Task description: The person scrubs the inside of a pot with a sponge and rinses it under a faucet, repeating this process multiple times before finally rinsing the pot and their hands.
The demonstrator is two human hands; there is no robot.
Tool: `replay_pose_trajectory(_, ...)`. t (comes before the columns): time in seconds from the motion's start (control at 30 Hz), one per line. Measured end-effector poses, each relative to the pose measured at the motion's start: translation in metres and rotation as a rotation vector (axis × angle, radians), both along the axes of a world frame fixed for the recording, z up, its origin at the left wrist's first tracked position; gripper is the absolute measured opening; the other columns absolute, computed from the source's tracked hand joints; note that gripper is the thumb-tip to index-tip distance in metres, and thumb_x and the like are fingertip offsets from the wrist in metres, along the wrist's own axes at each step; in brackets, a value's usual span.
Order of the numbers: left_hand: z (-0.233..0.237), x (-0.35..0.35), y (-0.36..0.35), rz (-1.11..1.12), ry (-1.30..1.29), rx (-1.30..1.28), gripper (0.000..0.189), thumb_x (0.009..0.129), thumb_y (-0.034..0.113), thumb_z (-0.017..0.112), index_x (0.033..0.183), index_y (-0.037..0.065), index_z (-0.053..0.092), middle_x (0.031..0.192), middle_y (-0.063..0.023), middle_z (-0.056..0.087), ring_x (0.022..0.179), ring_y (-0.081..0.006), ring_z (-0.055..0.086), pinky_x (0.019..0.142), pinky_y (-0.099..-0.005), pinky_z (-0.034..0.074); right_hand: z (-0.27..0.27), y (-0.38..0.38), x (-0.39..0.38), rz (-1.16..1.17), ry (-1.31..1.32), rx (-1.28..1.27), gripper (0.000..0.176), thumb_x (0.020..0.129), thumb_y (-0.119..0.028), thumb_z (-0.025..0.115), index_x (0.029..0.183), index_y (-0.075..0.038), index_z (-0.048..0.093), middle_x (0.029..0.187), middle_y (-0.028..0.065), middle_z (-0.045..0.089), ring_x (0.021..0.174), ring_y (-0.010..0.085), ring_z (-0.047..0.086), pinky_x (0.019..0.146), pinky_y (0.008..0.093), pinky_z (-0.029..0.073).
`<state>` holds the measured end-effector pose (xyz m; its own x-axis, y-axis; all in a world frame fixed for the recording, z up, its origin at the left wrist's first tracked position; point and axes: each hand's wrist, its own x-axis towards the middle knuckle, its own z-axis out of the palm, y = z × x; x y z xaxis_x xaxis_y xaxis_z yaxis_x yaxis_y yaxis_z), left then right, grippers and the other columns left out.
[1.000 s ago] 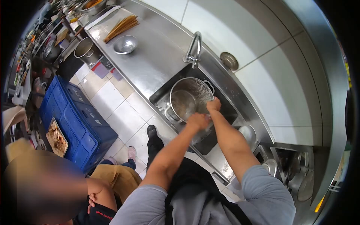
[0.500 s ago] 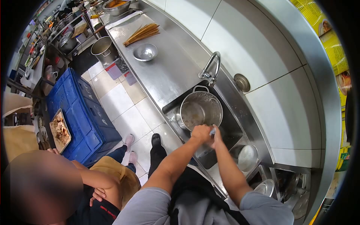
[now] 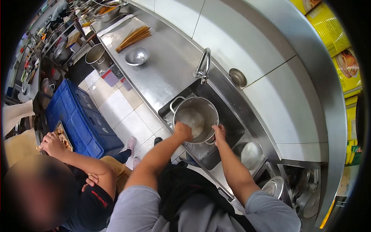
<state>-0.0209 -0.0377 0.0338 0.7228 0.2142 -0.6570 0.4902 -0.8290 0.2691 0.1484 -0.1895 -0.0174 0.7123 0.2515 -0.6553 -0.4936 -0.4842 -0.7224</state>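
Observation:
A metal pot (image 3: 210, 108) with two loop handles sits tilted in the sink (image 3: 232, 133), with whitish, cloudy residue or liquid inside. My left hand (image 3: 182, 131) is closed at the pot's near-left rim, its fingers reaching inside. What those fingers hold, if anything, is hidden. On the near-right side, my right hand (image 3: 219, 133) grips the rim, close to a handle. The tap (image 3: 203, 67) stands behind the pot.
A steel bowl (image 3: 136, 56) and a bundle of thin sticks (image 3: 133, 38) lie on the counter (image 3: 166, 65). Right of the sink is a round pale-topped container (image 3: 251, 155). A co-worker's hand (image 3: 53, 145) is over a food tray (image 3: 63, 137) by the blue bin (image 3: 79, 116).
My hands, together at the pot's near side before, have moved apart: left to the inner rim, right to the outer edge. The pot has turned. The co-worker's hand has risen over the tray.

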Motion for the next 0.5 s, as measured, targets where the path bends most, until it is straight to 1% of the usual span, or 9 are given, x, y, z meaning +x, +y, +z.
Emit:
replay_pose_trajectory(0.07,-0.051,0.013,-0.031,0.182,0.03,-0.173,0.063,0.094,0.057,0.043,0.13,0.009,0.063,0.135,-0.0187,0.059,0.13,-0.034,0.053,0.112,-0.0435,0.036,-0.02,0.003,-0.004,0.049,-0.361,0.207,0.038,0.077,-0.017,0.068,0.112,-0.001,0.065,0.085,0.0052,0.068,0.071,0.0177,0.063,0.065,0.0302,0.049)
replay_pose_trajectory(0.1,-0.071,0.025,-0.047,0.263,0.024,-0.29,0.062,0.095,0.053,0.042,0.133,0.008,0.06,0.138,-0.0198,0.056,0.133,-0.0355,0.049,0.114,-0.0426,0.033,-0.024,0.002,0.005,0.069,-0.356,0.228,0.039,0.075,-0.011,0.062,0.111,0.001,0.067,0.085,0.0057,0.068,0.079,0.0173,0.063,0.074,0.0293,0.048)
replay_pose_trajectory(0.17,-0.069,0.04,-0.072,0.446,-0.269,-0.579,0.059,0.098,0.047,0.04,0.141,0.009,0.051,0.143,-0.0201,0.052,0.137,-0.0383,0.043,0.114,-0.0432,0.033,-0.019,-0.007,0.026,0.198,-0.389,0.215,0.038,0.075,-0.014,0.063,0.109,0.001,0.068,0.089,0.0064,0.069,0.08,0.0168,0.063,0.076,0.0297,0.049)
replay_pose_trajectory(0.2,-0.065,0.039,-0.08,0.446,-0.265,-0.588,0.059,0.098,0.047,0.04,0.141,0.009,0.051,0.143,-0.0201,0.052,0.137,-0.0383,0.043,0.114,-0.0432,0.033,-0.018,-0.01,0.035,0.327,-0.421,0.201,0.038,0.075,-0.016,0.064,0.108,0.001,0.07,0.093,0.0071,0.07,0.081,0.0164,0.063,0.078,0.03,0.049)
replay_pose_trajectory(0.27,-0.034,0.034,-0.094,0.491,-0.523,-0.649,0.058,0.099,0.045,0.04,0.145,0.01,0.046,0.145,-0.0196,0.049,0.135,-0.0398,0.044,0.115,-0.0432,0.031,0.01,-0.007,0.045,0.38,-0.474,0.138,0.038,0.075,-0.017,0.062,0.107,0.002,0.07,0.093,0.0097,0.072,0.085,0.0175,0.066,0.081,0.0309,0.05)
replay_pose_trajectory(0.3,-0.055,0.028,-0.089,0.39,-0.538,-0.672,0.056,0.099,0.045,0.042,0.144,0.013,0.047,0.143,-0.0195,0.052,0.131,-0.0401,0.047,0.114,-0.0428,0.032,0.027,-0.005,0.046,0.447,-0.542,0.099,0.04,0.074,-0.016,0.062,0.11,0.001,0.07,0.097,0.0106,0.073,0.09,0.019,0.068,0.083,0.0313,0.051)
replay_pose_trajectory(0.37,-0.046,0.006,-0.06,0.096,-0.372,-0.456,0.053,0.096,0.047,0.047,0.141,0.02,0.053,0.138,-0.017,0.056,0.129,-0.0356,0.051,0.111,-0.0466,0.035,0.064,-0.001,0.043,0.507,-0.616,0.051,0.042,0.074,-0.016,0.062,0.112,-0.001,0.07,0.1,0.0116,0.073,0.094,0.0205,0.07,0.085,0.0317,0.051)
replay_pose_trajectory(0.43,-0.024,0.0,-0.033,-0.068,-0.114,0.062,0.05,0.094,0.048,0.05,0.137,0.025,0.057,0.136,-0.0145,0.058,0.129,-0.0297,0.052,0.108,-0.0493,0.038,0.099,0.006,0.025,0.471,-0.708,0.178,0.046,0.072,-0.014,0.063,0.116,-0.003,0.07,0.106,0.0126,0.073,0.101,0.0235,0.07,0.09,0.0318,0.051)
replay_pose_trajectory(0.5,-0.04,0.008,-0.041,0.049,-0.129,0.087,0.051,0.092,0.05,0.052,0.136,0.026,0.058,0.135,-0.0133,0.059,0.129,-0.028,0.052,0.107,-0.0498,0.039,0.117,0.011,0.012,0.495,-0.783,0.187,0.048,0.071,-0.012,0.063,0.117,-0.004,0.07,0.108,0.0133,0.073,0.103,0.0238,0.07,0.09,0.0314,0.051)
